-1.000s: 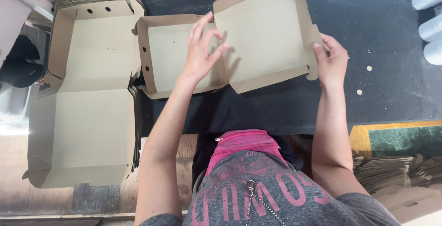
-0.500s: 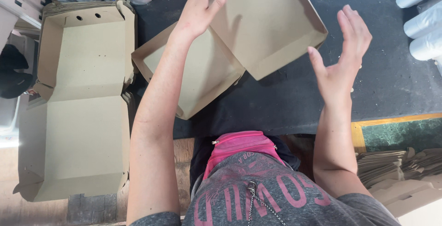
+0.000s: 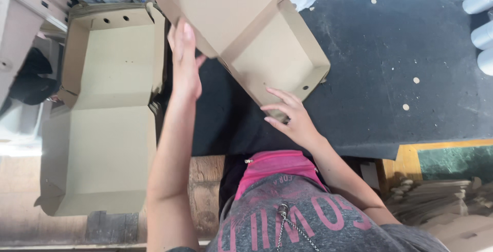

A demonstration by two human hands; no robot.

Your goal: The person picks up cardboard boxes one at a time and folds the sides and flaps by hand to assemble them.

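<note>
Tilted cardboard box [image 3: 257, 41], left hand [image 3: 185, 62] flat against it, right hand [image 3: 290, 116] underneath, both grips wide

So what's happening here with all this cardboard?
A person is handling a brown cardboard box with a hinged lid over a dark table. The left hand presses flat against its left side, and the right hand touches the near corner of the tray half. The box is open and tilted off the surface. To the left lies another opened cardboard box, spread flat with its inside up.
</note>
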